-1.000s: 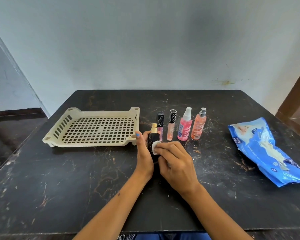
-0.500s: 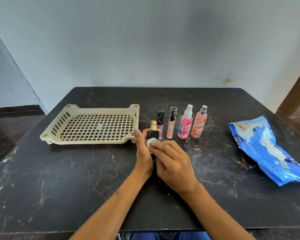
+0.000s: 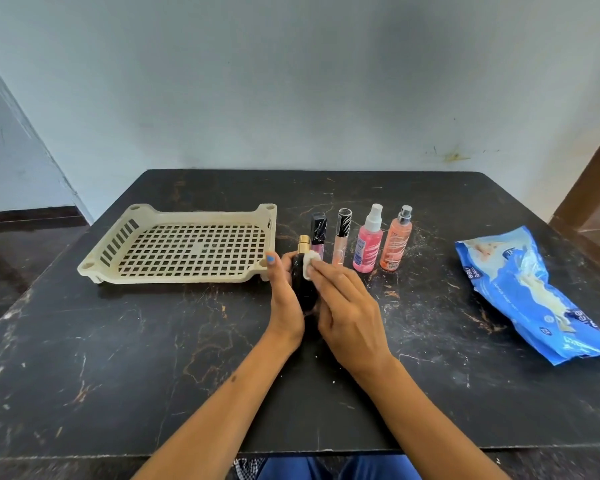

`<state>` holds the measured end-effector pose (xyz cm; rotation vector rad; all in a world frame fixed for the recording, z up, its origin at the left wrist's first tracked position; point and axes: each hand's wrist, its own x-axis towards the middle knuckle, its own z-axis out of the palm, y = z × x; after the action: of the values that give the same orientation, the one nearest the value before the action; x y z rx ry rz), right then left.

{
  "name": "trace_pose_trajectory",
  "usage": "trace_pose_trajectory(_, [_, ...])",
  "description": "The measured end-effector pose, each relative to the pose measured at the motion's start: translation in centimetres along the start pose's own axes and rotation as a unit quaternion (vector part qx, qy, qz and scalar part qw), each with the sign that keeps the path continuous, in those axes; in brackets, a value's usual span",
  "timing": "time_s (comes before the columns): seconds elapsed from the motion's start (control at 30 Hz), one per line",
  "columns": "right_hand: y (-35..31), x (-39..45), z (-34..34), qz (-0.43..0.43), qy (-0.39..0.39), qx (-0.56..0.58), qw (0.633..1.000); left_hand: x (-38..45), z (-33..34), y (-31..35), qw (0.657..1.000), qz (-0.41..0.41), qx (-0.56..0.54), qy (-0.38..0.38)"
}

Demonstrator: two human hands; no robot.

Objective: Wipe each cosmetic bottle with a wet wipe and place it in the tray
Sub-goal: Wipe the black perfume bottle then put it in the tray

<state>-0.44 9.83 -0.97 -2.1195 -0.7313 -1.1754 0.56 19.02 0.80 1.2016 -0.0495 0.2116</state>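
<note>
My left hand (image 3: 283, 299) grips a black bottle with a gold cap (image 3: 302, 271), held upright just above the table. My right hand (image 3: 347, 306) presses a small white wet wipe (image 3: 309, 263) against the bottle's upper right side. Behind them stand a black-capped lip gloss (image 3: 317, 233), a clear pink tube (image 3: 342, 237), a pink spray bottle (image 3: 368, 242) and an orange spray bottle (image 3: 395, 244) in a row. The cream slotted tray (image 3: 118, 237) sits to the left with nothing in it.
A blue wet-wipe pack (image 3: 534, 296) lies on the right side of the black marble table (image 3: 153, 358). A wall runs close behind the table. A wooden door frame (image 3: 593, 188) stands at the far right.
My right hand has slid the wipe up the black bottle from its middle toward the neck. The left hand keeps its hold. The view has shifted slightly.
</note>
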Motion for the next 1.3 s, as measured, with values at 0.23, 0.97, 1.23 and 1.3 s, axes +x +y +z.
trace_pose_trajectory(0.23, [-0.03, -0.21, -0.26, -0.017, 0.007, 0.028, 0.999, 0.06, -0.04, -0.09, 1.000, -0.020, -0.006, 0.000])
trace_pose_trajectory(0.97, [-0.11, -0.18, -0.23, -0.027, -0.010, 0.004, 1.000, 0.19, -0.31, 0.01, 0.999, -0.035, -0.022, 0.000])
trace_pose_trajectory(1.23, [0.03, -0.19, -0.21, -0.001, -0.021, -0.029, 0.999, 0.12, -0.21, -0.13, 0.999, -0.030, -0.012, 0.005])
trace_pose_trajectory(1.3, [-0.26, -0.30, -0.34, -0.035, -0.025, 0.002, 0.999, 0.13, -0.27, -0.19, 0.999, -0.030, -0.018, 0.002])
